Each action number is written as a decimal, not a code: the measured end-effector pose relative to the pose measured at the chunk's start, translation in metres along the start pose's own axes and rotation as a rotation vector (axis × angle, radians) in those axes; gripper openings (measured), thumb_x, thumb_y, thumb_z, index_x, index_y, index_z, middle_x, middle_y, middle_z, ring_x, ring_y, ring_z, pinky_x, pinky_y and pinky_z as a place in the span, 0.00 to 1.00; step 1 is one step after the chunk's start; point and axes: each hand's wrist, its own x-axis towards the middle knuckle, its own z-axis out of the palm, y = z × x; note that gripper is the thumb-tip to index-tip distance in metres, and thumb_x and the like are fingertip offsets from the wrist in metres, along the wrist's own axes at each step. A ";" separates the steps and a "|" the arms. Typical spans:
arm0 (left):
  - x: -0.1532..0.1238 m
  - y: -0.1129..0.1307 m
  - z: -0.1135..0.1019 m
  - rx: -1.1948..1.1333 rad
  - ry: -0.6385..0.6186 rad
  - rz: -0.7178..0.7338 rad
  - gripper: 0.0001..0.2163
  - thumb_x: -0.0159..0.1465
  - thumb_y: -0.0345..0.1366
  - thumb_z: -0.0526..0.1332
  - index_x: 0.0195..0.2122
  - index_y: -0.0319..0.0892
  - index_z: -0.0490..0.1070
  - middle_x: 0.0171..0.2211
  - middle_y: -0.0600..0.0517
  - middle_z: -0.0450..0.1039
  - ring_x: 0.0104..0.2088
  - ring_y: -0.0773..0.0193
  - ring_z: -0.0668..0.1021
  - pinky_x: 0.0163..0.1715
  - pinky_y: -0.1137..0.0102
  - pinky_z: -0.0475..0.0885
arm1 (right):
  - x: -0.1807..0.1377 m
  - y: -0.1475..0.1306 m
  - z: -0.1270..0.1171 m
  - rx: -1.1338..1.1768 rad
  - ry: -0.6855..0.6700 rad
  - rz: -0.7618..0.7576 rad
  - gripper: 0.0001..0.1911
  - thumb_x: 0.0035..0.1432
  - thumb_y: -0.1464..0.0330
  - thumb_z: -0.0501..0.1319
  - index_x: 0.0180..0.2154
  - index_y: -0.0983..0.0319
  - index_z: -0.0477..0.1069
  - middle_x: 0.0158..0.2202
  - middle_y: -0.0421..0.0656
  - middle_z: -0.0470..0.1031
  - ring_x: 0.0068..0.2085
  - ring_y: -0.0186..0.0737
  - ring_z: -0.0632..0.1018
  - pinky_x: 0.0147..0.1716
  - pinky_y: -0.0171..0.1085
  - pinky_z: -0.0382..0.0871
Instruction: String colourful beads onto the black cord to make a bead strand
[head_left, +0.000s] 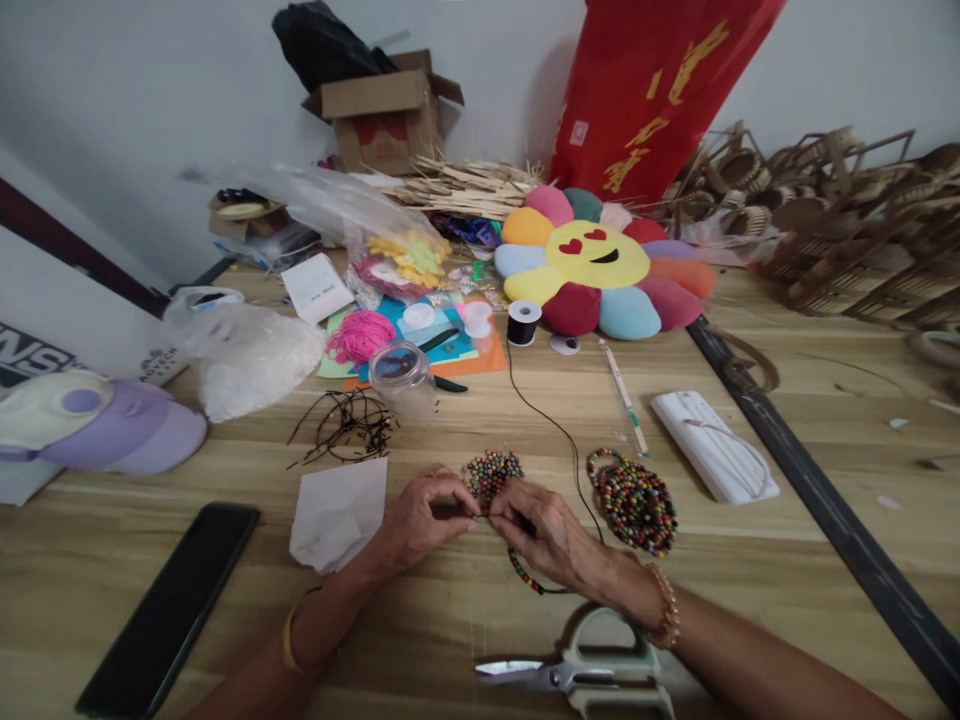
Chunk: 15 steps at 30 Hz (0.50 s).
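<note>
My left hand (427, 518) pinches thumb and forefinger together over the table; what lies between these fingertips is too small to make out. Close beside it, my right hand (546, 530) pinches a thin dark cord, a short bit of which shows between the two hands. Strung beads (525, 572) hang out below my right hand on the black cord (551, 412), which runs back to a black spool (523, 323). Just beyond my fingertips lies a pile of loose coloured beads (491, 470). A coil of strung beads (634, 503) rests to the right.
Scissors (577, 672) lie near my right forearm. A phone (171, 610) and white paper (337, 512) are at left, with cut cord pieces (341, 425) and a clear jar (401, 375) behind. At right sits a white power bank-like box (709, 440); a flower cushion (600, 265) is farther back.
</note>
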 end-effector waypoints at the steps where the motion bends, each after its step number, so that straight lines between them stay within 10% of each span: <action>1: 0.000 0.000 0.000 0.000 -0.001 -0.006 0.02 0.51 0.27 0.66 0.27 0.39 0.76 0.28 0.50 0.74 0.33 0.62 0.74 0.37 0.68 0.67 | 0.000 0.000 0.000 0.013 -0.002 -0.001 0.07 0.62 0.74 0.54 0.31 0.63 0.67 0.28 0.42 0.69 0.30 0.35 0.69 0.30 0.33 0.63; 15: -0.001 0.003 0.000 -0.008 -0.008 -0.057 0.01 0.52 0.28 0.67 0.27 0.39 0.76 0.28 0.50 0.73 0.33 0.62 0.75 0.38 0.69 0.66 | 0.001 -0.002 -0.002 0.073 0.020 -0.037 0.07 0.62 0.73 0.54 0.31 0.63 0.66 0.29 0.42 0.69 0.30 0.35 0.70 0.30 0.33 0.63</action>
